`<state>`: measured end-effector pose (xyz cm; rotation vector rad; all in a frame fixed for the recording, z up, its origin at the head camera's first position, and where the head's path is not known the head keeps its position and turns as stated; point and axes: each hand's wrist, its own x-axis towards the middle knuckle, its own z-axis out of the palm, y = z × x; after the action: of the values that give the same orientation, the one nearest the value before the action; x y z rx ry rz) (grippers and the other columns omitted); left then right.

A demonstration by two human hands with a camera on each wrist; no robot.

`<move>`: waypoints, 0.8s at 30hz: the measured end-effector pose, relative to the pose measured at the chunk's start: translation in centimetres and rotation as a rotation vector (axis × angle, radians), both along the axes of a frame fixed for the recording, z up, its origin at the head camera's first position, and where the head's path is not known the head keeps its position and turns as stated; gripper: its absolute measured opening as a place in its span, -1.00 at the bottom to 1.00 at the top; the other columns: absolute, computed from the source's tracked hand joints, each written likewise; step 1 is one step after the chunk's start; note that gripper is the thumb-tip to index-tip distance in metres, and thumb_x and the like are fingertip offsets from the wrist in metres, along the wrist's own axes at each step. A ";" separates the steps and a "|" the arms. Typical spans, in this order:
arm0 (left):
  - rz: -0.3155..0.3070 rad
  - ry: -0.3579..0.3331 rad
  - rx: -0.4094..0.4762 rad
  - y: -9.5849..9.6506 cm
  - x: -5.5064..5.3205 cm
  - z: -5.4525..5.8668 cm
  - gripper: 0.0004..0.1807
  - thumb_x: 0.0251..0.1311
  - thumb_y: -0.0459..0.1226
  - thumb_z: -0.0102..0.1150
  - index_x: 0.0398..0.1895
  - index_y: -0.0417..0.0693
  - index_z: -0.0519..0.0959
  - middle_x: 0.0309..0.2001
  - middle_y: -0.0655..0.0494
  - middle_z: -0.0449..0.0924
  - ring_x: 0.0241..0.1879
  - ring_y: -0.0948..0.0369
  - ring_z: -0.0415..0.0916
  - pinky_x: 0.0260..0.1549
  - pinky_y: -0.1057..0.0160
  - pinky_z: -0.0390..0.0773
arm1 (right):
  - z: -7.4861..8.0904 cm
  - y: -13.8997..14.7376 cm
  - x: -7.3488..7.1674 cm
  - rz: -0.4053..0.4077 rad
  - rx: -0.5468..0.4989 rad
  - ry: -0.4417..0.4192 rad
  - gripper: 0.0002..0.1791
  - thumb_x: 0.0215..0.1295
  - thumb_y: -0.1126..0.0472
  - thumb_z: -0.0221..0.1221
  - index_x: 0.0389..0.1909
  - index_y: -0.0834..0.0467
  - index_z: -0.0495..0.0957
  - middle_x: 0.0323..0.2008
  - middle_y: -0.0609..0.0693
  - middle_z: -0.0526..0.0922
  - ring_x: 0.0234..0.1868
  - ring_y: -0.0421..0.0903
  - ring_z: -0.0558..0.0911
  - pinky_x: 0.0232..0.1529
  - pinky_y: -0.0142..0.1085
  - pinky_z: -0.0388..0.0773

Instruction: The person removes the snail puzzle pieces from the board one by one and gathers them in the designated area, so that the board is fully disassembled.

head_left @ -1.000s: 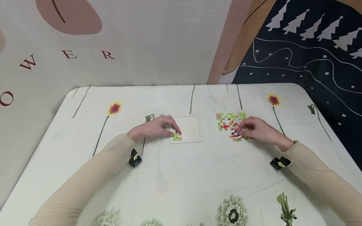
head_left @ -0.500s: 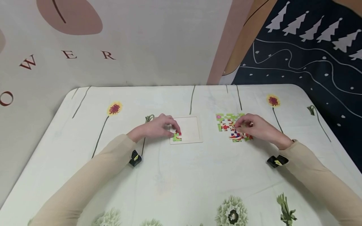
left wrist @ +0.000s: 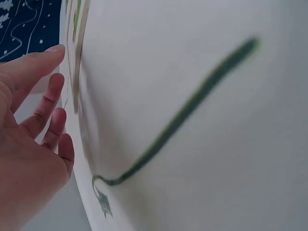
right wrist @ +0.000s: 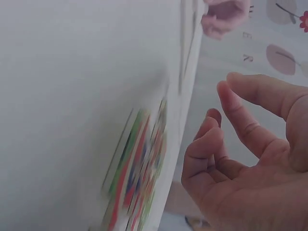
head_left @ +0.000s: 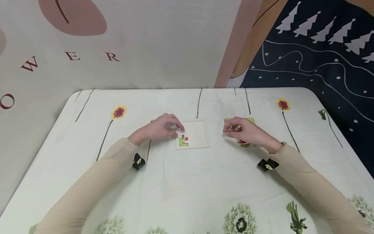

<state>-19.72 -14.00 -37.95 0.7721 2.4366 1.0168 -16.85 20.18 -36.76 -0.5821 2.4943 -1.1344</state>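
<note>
A shallow puzzle frame [head_left: 196, 134] lies mid-table with one green, red and white puzzle piece [head_left: 183, 141] in its near left corner. My left hand [head_left: 162, 128] hovers at the frame's left edge, fingers loosely bent and apart, holding nothing; the left wrist view shows the hand [left wrist: 36, 115] beside the frame's edge. Farther right, my right hand [head_left: 245, 131] is above a patch of colourful puzzle pieces [head_left: 244, 145] and covers most of them. In the right wrist view the thumb and index fingertips of this hand [right wrist: 250, 149] come close together, with nothing visible between them.
A white flower-printed cloth [head_left: 175, 182] covers the table. Behind it hangs a pale printed backdrop [head_left: 163, 42], with a dark tree-patterned cloth [head_left: 315, 61] at the right. A small black device is on each wrist.
My left hand has let go of the puzzle piece in the frame and lifted slightly away. My right hand has moved left across the loose pieces.
</note>
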 end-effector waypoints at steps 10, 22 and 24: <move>0.023 0.017 0.013 -0.4 -1.2 -0.6 -0.67 0.13 -0.42 0.34 0.00 -0.11 0.69 0.14 -0.13 0.52 0.25 -0.07 0.35 0.32 -0.17 0.24 | -0.4 -3.4 -0.4 0.078 -0.071 -0.013 -0.79 0.35 0.37 0.14 -0.05 0.25 0.62 -0.07 0.14 0.66 -0.10 -0.05 0.54 -0.10 -0.27 0.50; 0.034 -0.044 0.000 -0.8 -1.9 -1.4 -0.47 0.17 -0.36 0.31 0.27 -0.08 0.54 0.29 -0.12 0.34 0.33 -0.05 0.23 0.33 -0.14 0.24 | -0.6 -6.3 -0.8 0.213 -0.052 -0.056 -0.70 0.39 0.32 0.11 0.09 0.28 0.58 0.03 0.16 0.66 -0.02 -0.01 0.61 0.09 -0.13 0.53; 0.028 -0.052 0.006 -0.9 -2.1 -1.5 -0.46 0.17 -0.36 0.31 0.27 -0.08 0.54 0.30 -0.11 0.33 0.34 -0.05 0.22 0.34 -0.15 0.22 | -0.6 -6.7 -0.8 0.225 -0.043 -0.066 -0.68 0.39 0.32 0.12 0.11 0.27 0.57 0.05 0.15 0.66 -0.01 0.00 0.62 0.12 -0.11 0.54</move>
<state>-21.77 -14.88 -39.48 0.7058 2.4075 1.0416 -17.61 13.47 -37.37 -0.8013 2.2855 -1.1043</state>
